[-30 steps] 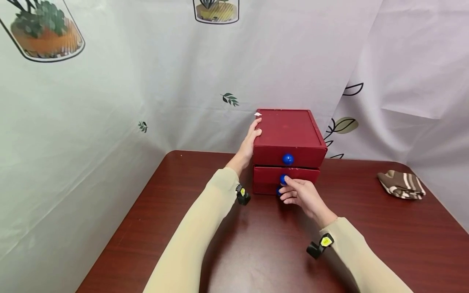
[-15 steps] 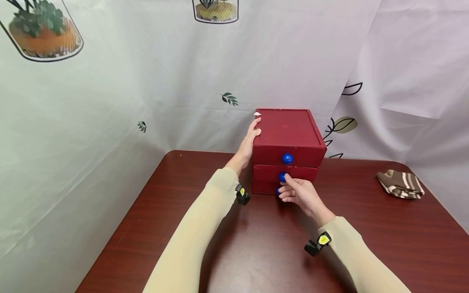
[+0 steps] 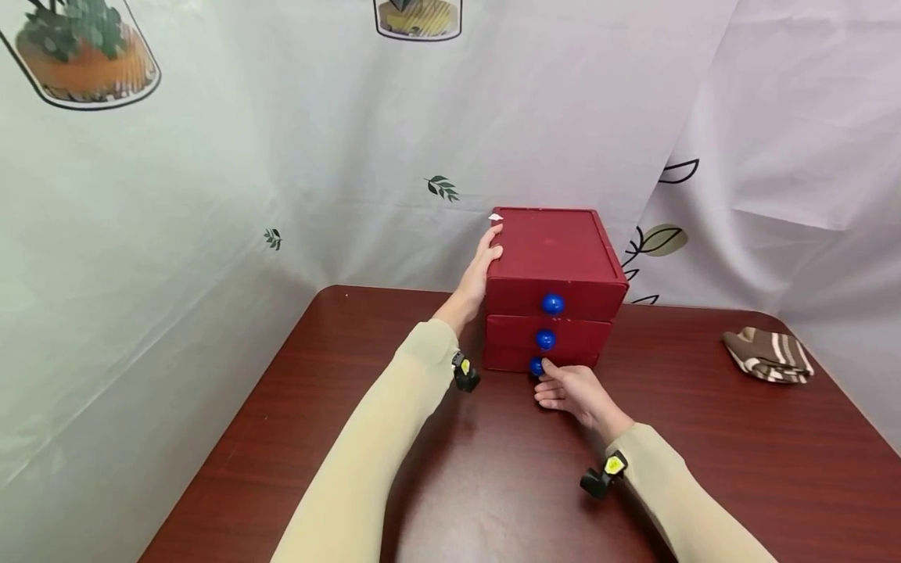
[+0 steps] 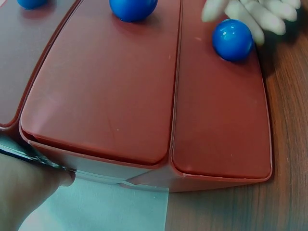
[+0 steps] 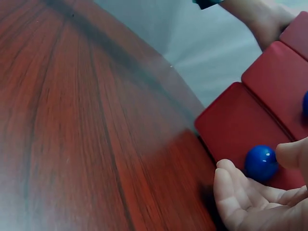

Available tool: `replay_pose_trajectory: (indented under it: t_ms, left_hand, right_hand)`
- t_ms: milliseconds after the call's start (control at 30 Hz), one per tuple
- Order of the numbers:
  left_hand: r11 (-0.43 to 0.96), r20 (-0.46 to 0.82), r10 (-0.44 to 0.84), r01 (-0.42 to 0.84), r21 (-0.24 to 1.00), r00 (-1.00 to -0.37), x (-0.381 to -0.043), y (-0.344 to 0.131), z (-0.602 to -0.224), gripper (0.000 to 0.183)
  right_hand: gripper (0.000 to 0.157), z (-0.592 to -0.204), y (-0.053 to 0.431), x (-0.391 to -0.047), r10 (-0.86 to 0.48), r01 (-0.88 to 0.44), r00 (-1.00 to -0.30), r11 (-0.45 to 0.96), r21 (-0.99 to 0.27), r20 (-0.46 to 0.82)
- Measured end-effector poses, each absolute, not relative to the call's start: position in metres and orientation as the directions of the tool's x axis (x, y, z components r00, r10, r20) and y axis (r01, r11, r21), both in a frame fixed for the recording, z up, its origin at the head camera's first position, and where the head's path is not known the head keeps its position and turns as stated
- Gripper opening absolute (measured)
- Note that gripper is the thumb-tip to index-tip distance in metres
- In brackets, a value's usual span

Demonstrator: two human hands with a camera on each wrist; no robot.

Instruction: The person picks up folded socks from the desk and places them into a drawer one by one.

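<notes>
Cream long slvs (image 3: 373, 438), blk wrist cams (image 3: 594, 483) w/ yel mkgs (image 3: 615, 465)

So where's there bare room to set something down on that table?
Bare table lies left of the left sleeve and between the red drawer unit and folded brown cloth. Crowded: the unit's front, with the right hand at the bottom knob, and its left side, by the left hand.

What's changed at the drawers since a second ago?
The right hand has left the middle blue knob and dropped to the bottom knob, its thumb seemingly touching it. The middle drawer looks pushed slightly in, its upper gap narrowed. The left hand remains on the red drawer cabinet's left side; the folded brown striped sock hasn't moved.
</notes>
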State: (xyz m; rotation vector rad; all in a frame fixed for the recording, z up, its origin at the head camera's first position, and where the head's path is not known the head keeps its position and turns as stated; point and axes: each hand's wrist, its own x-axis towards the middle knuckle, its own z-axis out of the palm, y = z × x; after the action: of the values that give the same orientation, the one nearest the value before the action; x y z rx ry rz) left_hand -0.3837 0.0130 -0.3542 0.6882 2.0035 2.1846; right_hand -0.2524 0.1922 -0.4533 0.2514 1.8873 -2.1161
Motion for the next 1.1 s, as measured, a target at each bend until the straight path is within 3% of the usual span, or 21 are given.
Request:
replay_pose_trajectory:
  t_ms: [667,1100]
  left_hand:
    - [-0.132,0.215,0.445,0.173,0.976,-0.869,-0.385,0.011,-0.352,0.054]
    - [-0.131,0.256,0.380,0.222,0.966,-0.889,-0.385,0.012,-0.354,0.053]
  right_hand:
    - [0.040,-0.456,0.182,-0.257,-0.085,0.393,-0.919,-0.174,-0.903,-0.384]
    - [0.041,-0.457,0.181,-0.231,-0.129,0.387,-0.919,-0.110,-0.916,-0.373]
